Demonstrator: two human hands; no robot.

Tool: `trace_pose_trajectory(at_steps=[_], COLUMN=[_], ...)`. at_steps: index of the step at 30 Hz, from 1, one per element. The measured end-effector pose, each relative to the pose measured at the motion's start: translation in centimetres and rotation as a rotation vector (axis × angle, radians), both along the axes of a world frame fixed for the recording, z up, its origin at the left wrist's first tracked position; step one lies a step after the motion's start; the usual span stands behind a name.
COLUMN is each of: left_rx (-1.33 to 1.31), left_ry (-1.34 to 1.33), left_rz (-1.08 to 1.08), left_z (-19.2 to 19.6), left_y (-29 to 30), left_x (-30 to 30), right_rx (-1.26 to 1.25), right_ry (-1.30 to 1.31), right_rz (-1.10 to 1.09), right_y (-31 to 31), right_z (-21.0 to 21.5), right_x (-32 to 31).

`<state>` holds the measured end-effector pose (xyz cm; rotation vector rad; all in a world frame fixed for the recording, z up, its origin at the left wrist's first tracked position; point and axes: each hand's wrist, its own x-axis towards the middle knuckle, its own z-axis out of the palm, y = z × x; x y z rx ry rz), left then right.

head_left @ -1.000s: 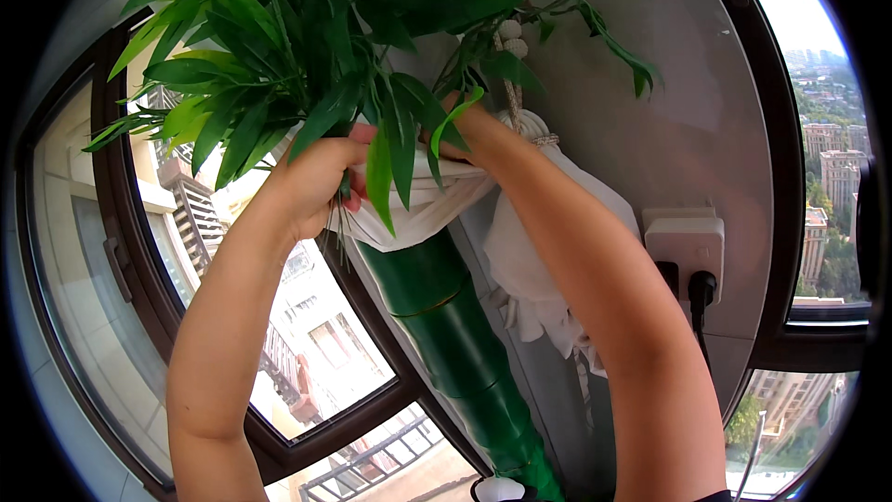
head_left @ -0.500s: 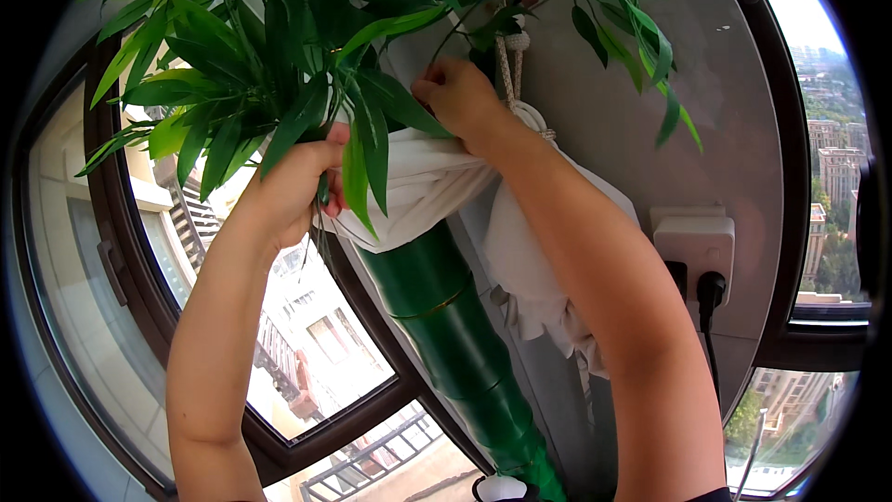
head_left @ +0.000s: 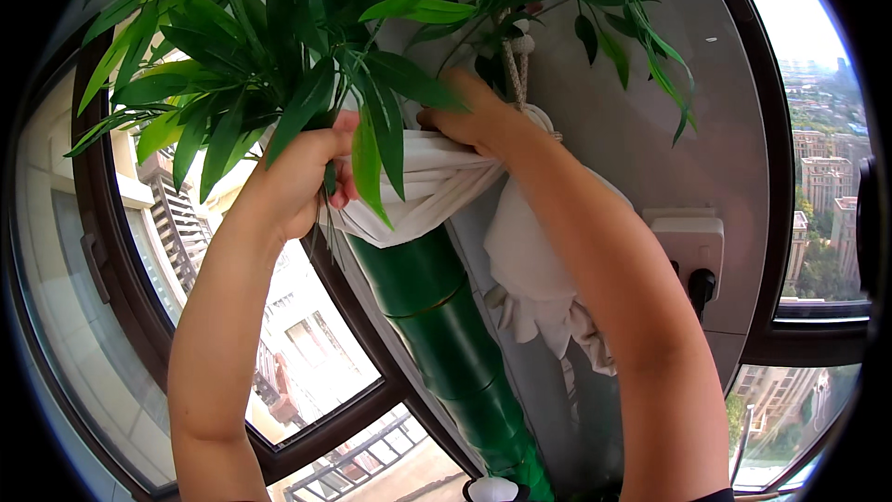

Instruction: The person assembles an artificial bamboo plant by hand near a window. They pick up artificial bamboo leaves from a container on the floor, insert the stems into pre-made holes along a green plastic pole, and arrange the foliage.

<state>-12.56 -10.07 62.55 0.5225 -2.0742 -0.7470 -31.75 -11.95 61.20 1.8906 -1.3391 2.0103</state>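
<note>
Left of centre in the frame, the left hand (head_left: 305,167) is closed, its fingers and thumb pinching thin plant stems (head_left: 330,178) against the edge of a white cloth (head_left: 413,193); this pinch probably keeps the stems bunched, so the bamboo-like leaves (head_left: 251,46) fan out above it across the upper left. The right hand (head_left: 476,116), at upper centre, is bent over the cloth's upper edge. Leaves cover part of it, so I cannot tell whether it grips or only presses.

Between the hands the cloth sags in folds across the top of a green bamboo-style pole (head_left: 432,302), which slants toward bottom centre; the folds suggest it is stretched sideways. Right of the pole hangs a gathered white curtain (head_left: 530,237), apparently bundled by the beaded cord (head_left: 518,70) above. Farther right, a white socket adapter (head_left: 688,234) sits on the grey wall (head_left: 641,130), beside the window.
</note>
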Motion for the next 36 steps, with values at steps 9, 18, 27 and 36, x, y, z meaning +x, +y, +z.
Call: trace_pose_trajectory(at_steps=[9, 18, 27, 36], left_rx=[0.002, 0.029, 0.032, 0.179], left_ry=[0.014, 0.036, 0.028, 0.116], left_rz=[-0.023, -0.135, -0.146, -0.363], left_z=[-0.2, 0.2, 0.2, 1.4], left_y=[-0.2, -0.3, -1.6, 0.3], left_x=[-0.3, -0.1, -0.5, -0.3], right_rx=[0.187, 0.086, 0.141, 0.337], right_ry=[-0.016, 0.203, 0.522, -0.031], right_rz=[0.010, -0.092, -0.176, 0.252], right_y=[0.0, -5.5, -6.2, 1.1], right_z=[0.3, 1.0, 0.6, 0.7], right_x=[0.1, -1.3, -1.2, -1.9])
